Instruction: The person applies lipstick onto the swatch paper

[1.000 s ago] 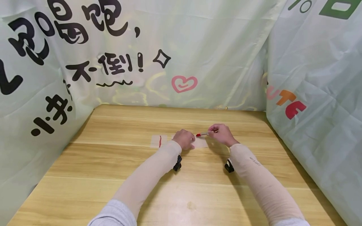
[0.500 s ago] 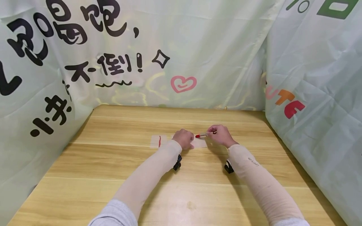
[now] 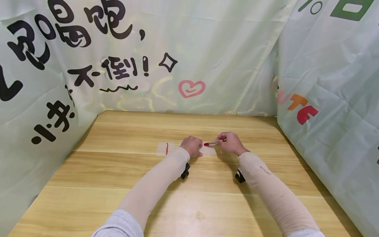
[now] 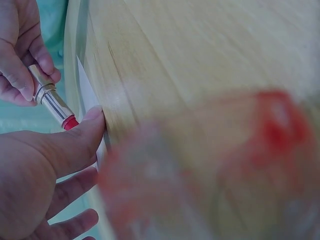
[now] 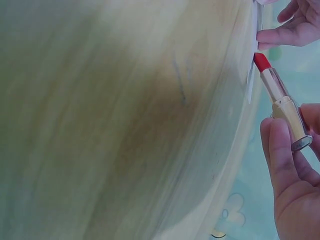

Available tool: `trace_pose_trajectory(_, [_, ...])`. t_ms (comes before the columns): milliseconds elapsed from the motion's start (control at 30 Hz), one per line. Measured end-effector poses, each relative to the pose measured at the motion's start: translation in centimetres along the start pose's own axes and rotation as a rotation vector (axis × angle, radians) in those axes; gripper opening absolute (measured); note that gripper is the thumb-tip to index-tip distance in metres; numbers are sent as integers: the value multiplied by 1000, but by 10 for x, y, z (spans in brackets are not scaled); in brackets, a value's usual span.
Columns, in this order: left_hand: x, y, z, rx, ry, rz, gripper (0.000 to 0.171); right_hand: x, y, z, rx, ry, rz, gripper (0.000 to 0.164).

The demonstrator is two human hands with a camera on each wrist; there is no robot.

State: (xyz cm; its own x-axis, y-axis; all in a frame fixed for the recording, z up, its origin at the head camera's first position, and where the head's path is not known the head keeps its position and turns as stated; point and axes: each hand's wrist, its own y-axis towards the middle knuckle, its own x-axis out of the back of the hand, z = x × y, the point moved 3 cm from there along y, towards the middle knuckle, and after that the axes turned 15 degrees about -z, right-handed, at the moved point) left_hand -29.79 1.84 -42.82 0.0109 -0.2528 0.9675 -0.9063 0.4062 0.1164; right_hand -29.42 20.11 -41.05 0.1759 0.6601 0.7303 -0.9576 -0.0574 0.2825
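Observation:
My right hand [image 3: 232, 142] pinches a lipstick [image 5: 282, 100] with a gold and silver case and a bare red tip. The tip points left at a white paper slip [image 3: 209, 151]; in the right wrist view it seems to meet the paper, though contact is hard to confirm. On that slip rests my left hand [image 3: 191, 146], its thumb [image 4: 82, 142] pressing the paper and the other fingers loosely extended. Part of the slip is hidden beneath this hand. To the left lies another pale slip [image 3: 162, 148] bearing a red stroke.
Both slips lie on a wooden table [image 3: 189, 204]. A printed pale curtain [image 3: 231, 59] encloses its back and sides. A blurred, see-through reddish shape [image 4: 275, 130] covers much of the left wrist view's lower right.
The right hand has shifted slightly toward me and left, bringing the lipstick tip a little lower over the slip. My left hand stays nearly still.

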Motion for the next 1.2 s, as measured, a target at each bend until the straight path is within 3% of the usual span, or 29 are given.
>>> trace_pose_trajectory(533, [10,-6,-4,6,5,8,42,4,-2,0,28,-27,22,9])
trace_pose_trajectory(1200, [8,-4,-2,-15,37,8,40,6,-6,-4,51,15,56,8])
